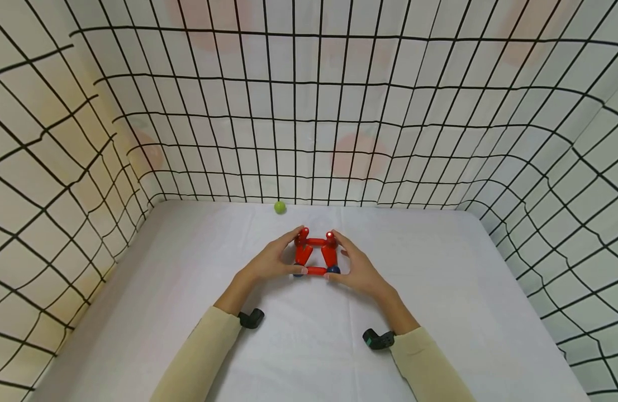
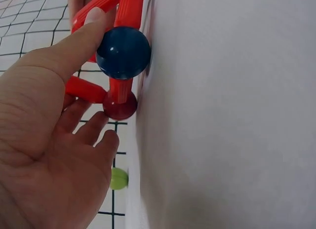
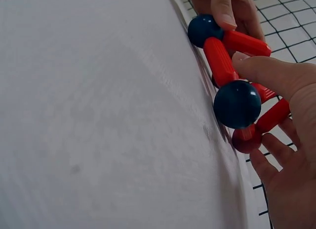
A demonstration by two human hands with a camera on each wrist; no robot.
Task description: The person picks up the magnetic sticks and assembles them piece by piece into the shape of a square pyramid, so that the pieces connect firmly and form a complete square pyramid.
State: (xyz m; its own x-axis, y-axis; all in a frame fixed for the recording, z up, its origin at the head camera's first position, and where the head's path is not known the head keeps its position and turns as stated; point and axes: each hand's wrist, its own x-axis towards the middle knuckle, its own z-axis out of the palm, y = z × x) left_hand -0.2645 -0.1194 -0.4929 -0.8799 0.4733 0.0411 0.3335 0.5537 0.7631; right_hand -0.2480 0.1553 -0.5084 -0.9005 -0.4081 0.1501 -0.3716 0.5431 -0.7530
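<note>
A small frame of red magnetic rods point(image 1: 316, 271) joined by balls stands on the white cloth between the two hands. Blue balls point(image 3: 237, 104) sit at its near corners, and a red ball point(image 2: 120, 108) shows at a far one. Shorter red rods lean upward from the corners. The left hand point(image 1: 270, 260) grips its left side, thumb at the near blue corner and fingers reaching round the back. On the opposite side the right hand point(image 1: 361, 269) holds it likewise, its thumb by the other blue ball. Parts of the far side are hidden by the fingers.
Behind the frame, a green ball point(image 1: 280, 207) lies near the back edge of the white cloth point(image 1: 429, 290). Black wire mesh point(image 1: 316, 117) rises at the back and along both sides. Dark wrist cameras are strapped at both sleeves.
</note>
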